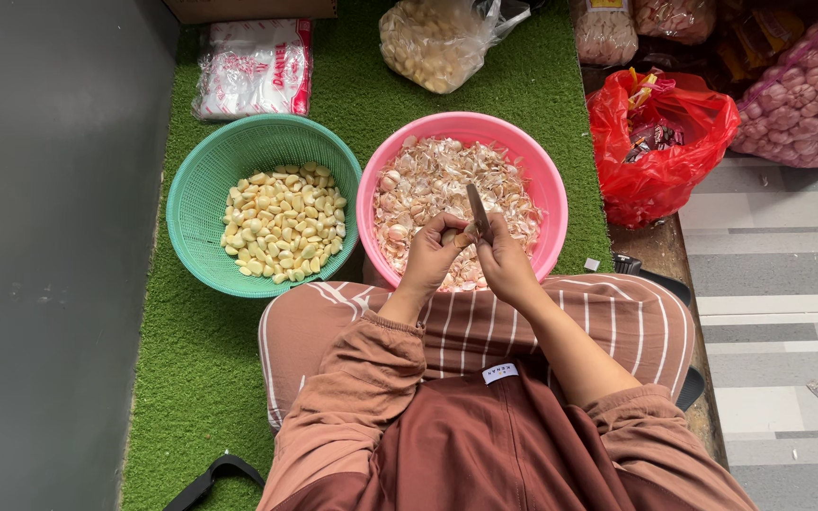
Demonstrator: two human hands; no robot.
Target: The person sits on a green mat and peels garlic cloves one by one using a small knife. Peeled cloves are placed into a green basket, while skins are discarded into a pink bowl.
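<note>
Nearest us, over the striped lap, the left hand [431, 254] is closed around a garlic clove [451, 236], and the right hand [504, 260] grips a small knife [477, 210], blade pointing toward twelve o'clock, touching the clove. We judge peeling to be in hand on this clove. Just beyond, the pink basin [532, 161] holds loose skins mixed with unpeeled cloves, so work remains. At ten o'clock, the green basket [203, 180] carries a fair layer of peeled cloves, well short of full. Farther off, a red bag [660, 156] and mesh sacks of garlic bulbs [807, 95] wait unopened.
</note>
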